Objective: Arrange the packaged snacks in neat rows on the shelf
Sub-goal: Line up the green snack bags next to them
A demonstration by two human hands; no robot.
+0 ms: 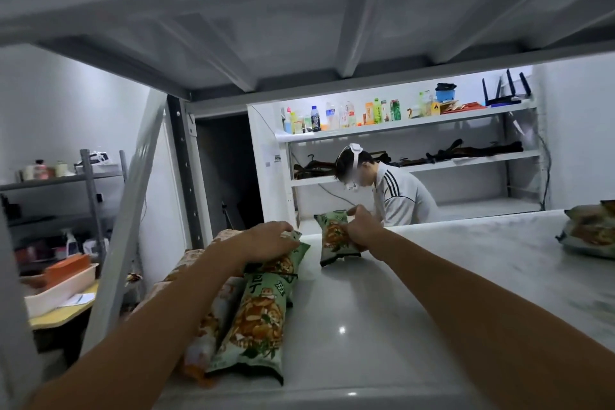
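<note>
Well, both arms reach in over the white shelf (416, 276). The right hand (362, 226) has its fingers and thumb closed around the upright packet (334, 238), a green snack bag standing on its lower edge near the far rim of the board, left of the middle. The left hand (273, 240) comes down palm-first on the back packet (296, 255), fingers curled over its top end and holding it. That bag lies at the far end of a row along the shelf's left side, and the front packet (259, 323), green too, lies flat just before it, the two touching end to end. Paler orange packets (203, 346) lie against the row's left side, partly hidden by the left forearm. Well apart, at the right edge of the board, a small pile of packets (590, 231) lies stacked.

Off to the left, a cream tray (60, 293) on a yellow table (56, 314) holds an orange box (66, 271). Across the room, the far shelving's top board (409, 123) carries a line of bottles (332, 116), and another person (399, 196) bends in front of it.
</note>
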